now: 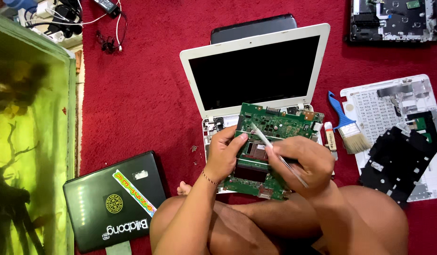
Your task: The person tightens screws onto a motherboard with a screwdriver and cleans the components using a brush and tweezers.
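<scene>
Person sits cross-legged on a red carpet (138, 99), working over an open white laptop (256, 71). Left hand (223, 153) holds a green board (270, 141) by its left edge, grip pinched on it with the thumb on top, keeping the board raised and tilted toward the camera, likely so the component side faces the eyes. The board sits above the laptop's base, between the knees and the screen.

Right hand (301, 163) is closed around tweezers (270, 146), held like a pen; the tips point up-left and land on the upper-middle of the board, near the dark chip area. Cannot tell if the tips hold anything, too small.

Just right of the laptop: a small white tube (330, 137) and a blue-handled brush (348, 127) lie on the carpet, within easy reach of the right hand. Further right, a white keyboard frame (384, 108) lies face down with a black sheet (398, 158) partly over it. Top right, another opened laptop chassis (393, 21). A closed black laptop (116, 200) with stickers lies near the left knee. Behind the white screen, a dark lid (254, 27) peeks out. Top left: chargers and cables (67, 16). Far left, a green-lit fish tank (29, 141).
</scene>
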